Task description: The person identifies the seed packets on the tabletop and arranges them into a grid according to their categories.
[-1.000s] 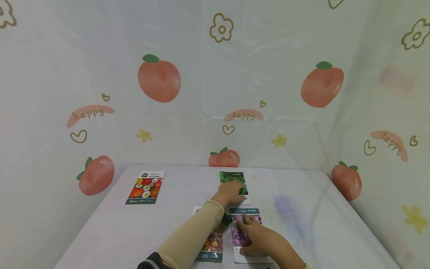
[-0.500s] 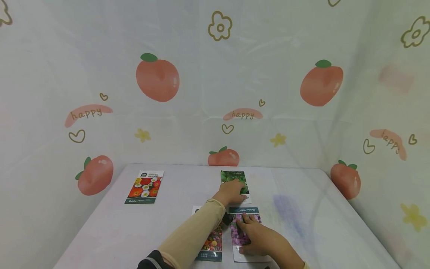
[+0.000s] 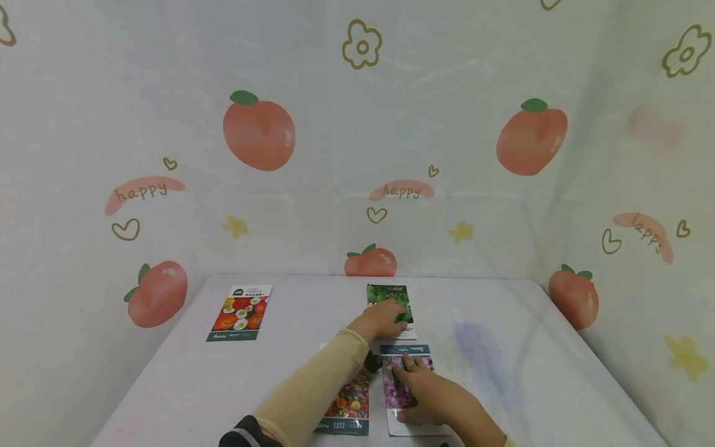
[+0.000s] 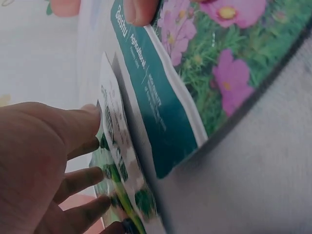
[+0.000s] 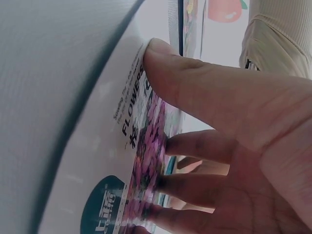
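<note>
My left hand point(image 3: 380, 320) rests on a seed packet with green leaves point(image 3: 388, 292) towards the back of the table. In the left wrist view its thumb and fingers are spread across that packet. Just nearer, my right hand point(image 3: 432, 394) lies on a seed packet with pink-purple flowers point(image 3: 395, 391), turned with its teal band to the back. The right wrist view has the thumb on the packet's white printed end and the fingers over the flower picture. A third seed packet with mixed flowers point(image 3: 354, 397) lies left of it, partly hidden beneath the left forearm.
A seed packet with red, yellow and white flowers point(image 3: 240, 313) lies at the back left of the white table point(image 3: 184, 385). Behind and at the sides hangs a pale curtain point(image 3: 335, 124) printed with peaches. A black strap point(image 3: 248, 433) surrounds the left arm.
The head view has shifted slightly, and the left forearm sits a little further left. Both hands stay on their packets, which show no clear movement.
</note>
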Available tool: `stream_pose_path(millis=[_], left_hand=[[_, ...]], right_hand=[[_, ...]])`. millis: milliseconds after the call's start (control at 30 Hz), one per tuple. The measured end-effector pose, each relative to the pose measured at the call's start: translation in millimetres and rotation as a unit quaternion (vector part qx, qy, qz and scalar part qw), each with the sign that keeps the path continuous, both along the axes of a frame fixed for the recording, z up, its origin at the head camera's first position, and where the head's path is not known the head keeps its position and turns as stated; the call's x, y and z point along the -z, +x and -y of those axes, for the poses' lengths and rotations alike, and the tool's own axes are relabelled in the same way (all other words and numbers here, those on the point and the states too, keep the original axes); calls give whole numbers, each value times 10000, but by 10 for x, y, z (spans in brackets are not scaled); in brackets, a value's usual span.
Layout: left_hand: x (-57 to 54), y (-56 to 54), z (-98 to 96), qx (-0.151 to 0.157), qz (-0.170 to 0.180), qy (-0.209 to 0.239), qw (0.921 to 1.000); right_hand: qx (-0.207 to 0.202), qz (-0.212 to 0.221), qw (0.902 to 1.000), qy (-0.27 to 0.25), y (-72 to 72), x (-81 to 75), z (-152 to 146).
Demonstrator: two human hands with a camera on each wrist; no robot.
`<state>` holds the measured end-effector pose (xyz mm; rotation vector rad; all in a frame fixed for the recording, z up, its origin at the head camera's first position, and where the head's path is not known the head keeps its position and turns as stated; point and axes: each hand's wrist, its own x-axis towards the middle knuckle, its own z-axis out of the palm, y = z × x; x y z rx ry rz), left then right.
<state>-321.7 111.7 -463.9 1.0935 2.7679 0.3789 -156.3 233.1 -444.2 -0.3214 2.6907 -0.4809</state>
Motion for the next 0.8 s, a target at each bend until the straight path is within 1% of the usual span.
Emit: stream_pose_path(millis=[67, 200, 333, 433, 600, 800], left_hand=[[-22, 12, 29, 51, -15, 84, 10000], [-50, 13, 86, 89, -172, 139, 9997], [-76, 12, 144, 68, -170, 193, 9996], [-62, 6, 177, 110, -74, 238, 9996], [-17, -13, 205, 261, -97, 304, 9991], [0, -15, 228, 187, 21, 355, 9992]], right_hand=[[-17, -11, 10000, 6, -1, 3, -3], [-30, 4, 10000, 10, -11, 20, -6], [7, 67, 10000, 32, -22, 32, -13], [35, 95, 9999, 100, -31, 40, -9], [81, 87, 9998, 149, -31, 49, 0], [79, 112, 9998, 110, -24, 39, 12]])
